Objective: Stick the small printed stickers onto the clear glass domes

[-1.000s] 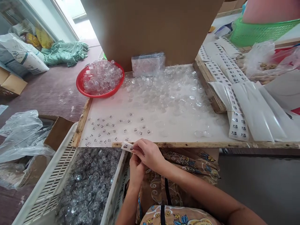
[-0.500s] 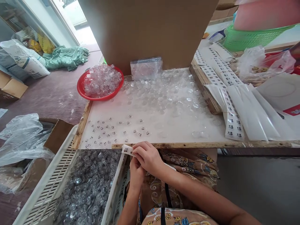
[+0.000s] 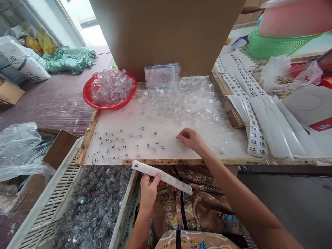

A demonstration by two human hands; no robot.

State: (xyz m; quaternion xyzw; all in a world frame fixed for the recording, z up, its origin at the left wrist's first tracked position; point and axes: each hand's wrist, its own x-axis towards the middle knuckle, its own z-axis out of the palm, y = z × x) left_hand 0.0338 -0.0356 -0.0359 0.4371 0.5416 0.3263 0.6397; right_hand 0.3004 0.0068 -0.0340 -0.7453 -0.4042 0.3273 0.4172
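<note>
My left hand (image 3: pixel 149 188) pinches a white sticker strip (image 3: pixel 162 177) between thumb and fingers, just below the table's front edge. One dark panda print shows at the strip's left end; the rest looks bare. Over the white tabletop (image 3: pixel 166 138), my right hand (image 3: pixel 191 139) holds a small panda sticker (image 3: pixel 177 137) at its fingertips. Clear plastic domes (image 3: pixel 176 100) cover the back of the tabletop. To the left of my right hand lie several clear pieces bearing panda stickers (image 3: pixel 124 140).
A red bowl (image 3: pixel 86 98) heaped with clear domes stands at the back left. Below the edge, a white crate (image 3: pixel 55 180) holds many panda-marked pieces. Sticker sheets (image 3: pixel 255 135) lie at right beside a wooden strip (image 3: pixel 228 103). A cardboard panel (image 3: pixel 166 34) stands behind.
My right hand has left the strip and moved up and right over the tabletop with a sticker. The strip in my left hand now shows its length, with one print fewer.
</note>
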